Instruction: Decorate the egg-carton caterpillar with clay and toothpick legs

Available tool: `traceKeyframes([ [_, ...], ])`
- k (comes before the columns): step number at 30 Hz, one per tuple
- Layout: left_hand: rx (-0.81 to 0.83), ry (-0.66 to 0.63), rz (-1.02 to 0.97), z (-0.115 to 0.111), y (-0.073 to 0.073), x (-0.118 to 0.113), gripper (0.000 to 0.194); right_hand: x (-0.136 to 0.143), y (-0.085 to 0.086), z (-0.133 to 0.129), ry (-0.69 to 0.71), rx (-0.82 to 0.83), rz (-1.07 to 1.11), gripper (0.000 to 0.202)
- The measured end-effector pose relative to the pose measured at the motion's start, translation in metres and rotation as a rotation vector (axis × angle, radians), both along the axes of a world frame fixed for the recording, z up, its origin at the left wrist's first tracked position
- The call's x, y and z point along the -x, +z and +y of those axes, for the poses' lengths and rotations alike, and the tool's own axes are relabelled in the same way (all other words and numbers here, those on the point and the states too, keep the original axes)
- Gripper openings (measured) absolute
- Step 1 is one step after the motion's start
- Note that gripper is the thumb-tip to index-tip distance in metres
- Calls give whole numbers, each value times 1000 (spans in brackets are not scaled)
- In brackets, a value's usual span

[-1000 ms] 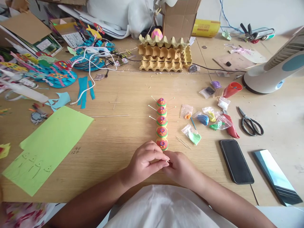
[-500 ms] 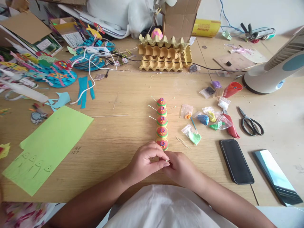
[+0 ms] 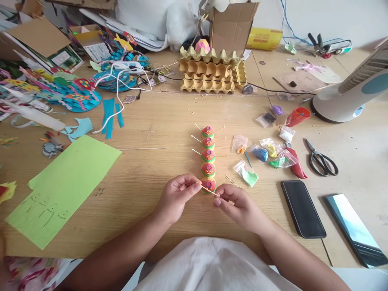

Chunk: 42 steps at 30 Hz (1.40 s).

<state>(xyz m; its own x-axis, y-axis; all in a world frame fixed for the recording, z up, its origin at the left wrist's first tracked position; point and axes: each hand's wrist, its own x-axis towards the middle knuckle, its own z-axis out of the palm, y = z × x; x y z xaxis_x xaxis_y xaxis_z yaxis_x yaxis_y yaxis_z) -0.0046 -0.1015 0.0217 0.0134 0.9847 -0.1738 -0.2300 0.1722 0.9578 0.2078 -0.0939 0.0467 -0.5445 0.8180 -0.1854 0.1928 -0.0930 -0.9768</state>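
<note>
A thin toothpick spans the gap between my two hands. My left hand pinches its upper left end between thumb and fingers, and my right hand grips its lower right end. Just behind it stands a row of decorated egg-carton cups, yellow with red and green clay caps and small faces. Toothpicks with pale tips stick out from both sides of the farther cups. The nearest cup is partly covered by the held toothpick and my fingertips. Loose toothpicks lie right of the row.
Small bags of coloured clay, black scissors and two phones lie to the right. A green sheet with drawings is at left. Egg cartons and a white fan stand farther back.
My hands have moved apart from touching each other, and the toothpick now shows stretched between them. The view has shifted slightly.
</note>
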Motion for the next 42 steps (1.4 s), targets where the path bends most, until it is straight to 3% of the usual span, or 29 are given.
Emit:
traceKeyframes([
  [3,16,18,-17,0,-1,-1,32,-1,1,-2,-6,-18,13,30],
  [9,-66,-64,18,-4,-1,0,20,0,-4,-4,-74,67,126,33],
  [18,-156,-138,2,-2,6,-1,18,1,-2,-2,-180,103,145,36],
  [36,-218,-57,355,-6,12,3,23,1,-7,-5,-184,90,116,36],
  [42,-198,-51,275,-7,8,5,25,1,-12,-6,-208,92,149,35],
])
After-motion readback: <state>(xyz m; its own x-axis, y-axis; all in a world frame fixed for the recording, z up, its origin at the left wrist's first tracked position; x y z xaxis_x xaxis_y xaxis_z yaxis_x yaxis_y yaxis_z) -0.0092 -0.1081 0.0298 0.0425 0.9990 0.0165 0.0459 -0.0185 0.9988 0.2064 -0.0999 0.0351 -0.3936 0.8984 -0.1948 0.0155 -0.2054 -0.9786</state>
